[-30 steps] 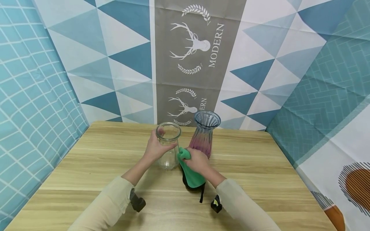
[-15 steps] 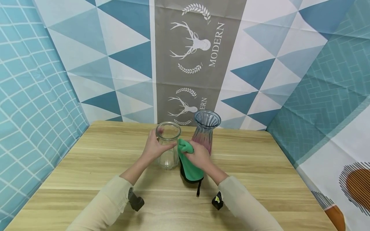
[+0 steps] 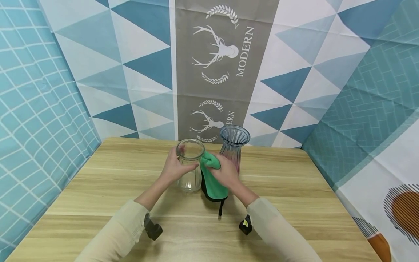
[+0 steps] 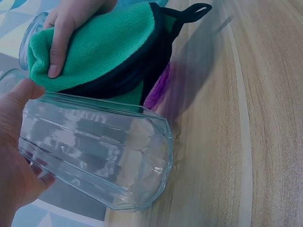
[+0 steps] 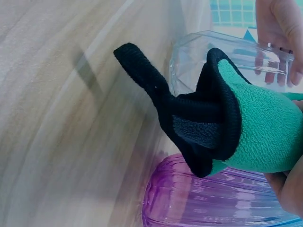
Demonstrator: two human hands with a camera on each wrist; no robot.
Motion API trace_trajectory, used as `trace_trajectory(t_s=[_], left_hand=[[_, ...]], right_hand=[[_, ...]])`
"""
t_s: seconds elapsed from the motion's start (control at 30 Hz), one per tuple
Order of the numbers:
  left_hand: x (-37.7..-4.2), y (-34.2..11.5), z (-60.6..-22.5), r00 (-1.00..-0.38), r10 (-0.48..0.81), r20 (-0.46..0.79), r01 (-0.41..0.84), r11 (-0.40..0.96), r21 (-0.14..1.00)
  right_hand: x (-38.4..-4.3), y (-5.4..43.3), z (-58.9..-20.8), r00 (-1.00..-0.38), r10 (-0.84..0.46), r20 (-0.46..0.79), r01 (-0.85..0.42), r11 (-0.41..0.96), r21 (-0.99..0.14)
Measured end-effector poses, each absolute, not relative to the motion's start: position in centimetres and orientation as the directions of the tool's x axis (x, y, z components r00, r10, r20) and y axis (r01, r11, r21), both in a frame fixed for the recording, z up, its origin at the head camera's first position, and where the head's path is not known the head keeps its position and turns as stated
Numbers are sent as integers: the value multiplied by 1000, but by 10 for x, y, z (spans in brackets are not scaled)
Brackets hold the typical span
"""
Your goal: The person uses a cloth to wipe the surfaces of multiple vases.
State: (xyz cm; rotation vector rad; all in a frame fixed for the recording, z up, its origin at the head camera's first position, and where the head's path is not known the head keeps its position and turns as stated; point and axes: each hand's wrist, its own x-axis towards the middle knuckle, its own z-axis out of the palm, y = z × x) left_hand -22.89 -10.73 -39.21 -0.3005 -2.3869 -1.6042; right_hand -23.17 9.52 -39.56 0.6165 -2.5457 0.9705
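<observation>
My left hand (image 3: 175, 167) grips a clear glass vase (image 4: 94, 146) around its upper part, thumb on the near side and fingers behind. The vase stands upright with a thick round rim and faceted sides. In my right hand (image 3: 226, 171) is a bunched green cloth (image 3: 214, 183) with black edging and a black hanging loop (image 5: 137, 66). The cloth hangs down right beside the clear vase, its top end close to the rim. Behind the right hand stands a ribbed glass vase (image 3: 234, 140), blue at its flared top and purple below (image 5: 189, 198), partly hidden by hand and cloth.
Both vases stand on a light wood-grain table (image 3: 278, 203). Patterned fabric (image 3: 140, 72) hangs behind the table's back edge, with blue tiled fabric (image 3: 36, 109) at the left. A black wrist camera (image 3: 153, 228) sits under the left sleeve, another (image 3: 245, 225) by the right.
My right hand has moved up and slightly left with the cloth, nearer the clear vase's rim. The left hand keeps its grip, and both vases stay about where they were.
</observation>
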Motion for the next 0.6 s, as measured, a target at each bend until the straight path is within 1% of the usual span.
trace_trajectory(t_s=[0.43,0.6], left_hand=[[-230,-111,-392,-935,87,344,352,354,866],[-231,-112,-391,-930,98,354,365,357,860]], right_hand=[[-230,92,-392,-875,-289,388,-473,679,-561],[-229,92,-395,-894,-296,337,-443,702,-557]])
